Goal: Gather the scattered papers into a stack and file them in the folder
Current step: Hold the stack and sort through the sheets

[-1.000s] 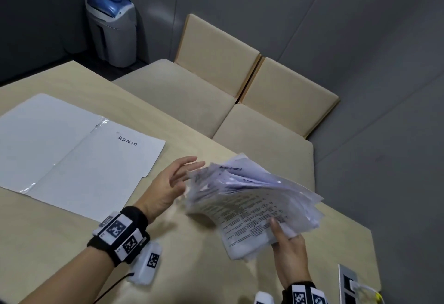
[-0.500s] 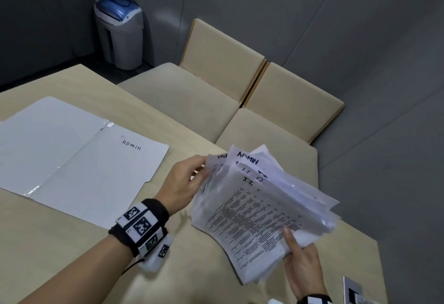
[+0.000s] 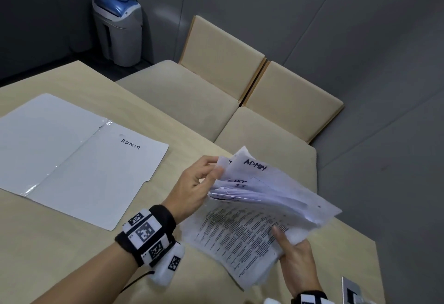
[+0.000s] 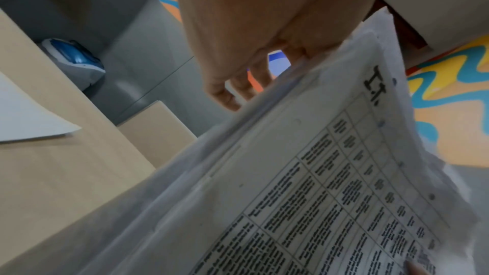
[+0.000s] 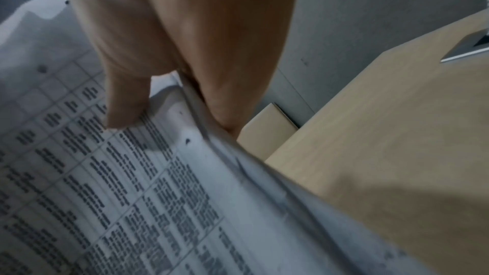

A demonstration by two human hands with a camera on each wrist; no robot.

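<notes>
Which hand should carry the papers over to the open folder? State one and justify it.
Left. The left hand already grips the papers on the edge nearest the open folder, which lies on that side. The right hand pinches the far corner and would have to cross over.

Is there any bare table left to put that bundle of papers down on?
Yes: bare table lies nearer than the open folder, left of the left hand. It is crowded where both hands hold the papers, by the right hand.
</notes>
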